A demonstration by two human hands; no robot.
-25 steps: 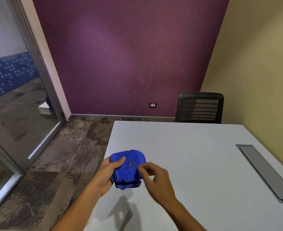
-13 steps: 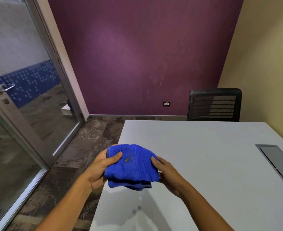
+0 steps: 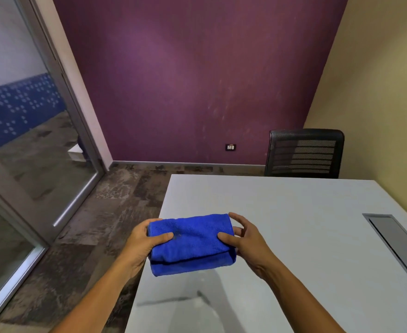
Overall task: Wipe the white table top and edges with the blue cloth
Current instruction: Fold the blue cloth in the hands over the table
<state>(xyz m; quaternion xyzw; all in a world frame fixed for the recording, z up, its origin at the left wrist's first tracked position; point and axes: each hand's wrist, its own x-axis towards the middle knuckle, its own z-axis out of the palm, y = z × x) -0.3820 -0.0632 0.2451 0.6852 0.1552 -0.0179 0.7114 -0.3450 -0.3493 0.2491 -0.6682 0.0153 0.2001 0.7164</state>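
Note:
A folded blue cloth (image 3: 193,243) is held in the air just above the near left edge of the white table (image 3: 293,236). My left hand (image 3: 141,243) grips its left end, thumb on top. My right hand (image 3: 244,239) holds its right end, thumb pressed on the top fold and fingers curled behind. The cloth is folded into a flat rectangle with a lower layer hanging out along the front. Shadows of my arms fall on the table below.
A grey recessed cable tray (image 3: 399,246) runs along the table's right side. A black mesh chair (image 3: 304,153) stands behind the far edge. A glass door (image 3: 29,152) and patterned floor (image 3: 106,212) lie to the left; a yellow wall is on the right.
The bunched cloth has been spread and folded into a flat rectangle. My right hand moved from above it to gripping its right end. The view shifted slightly left.

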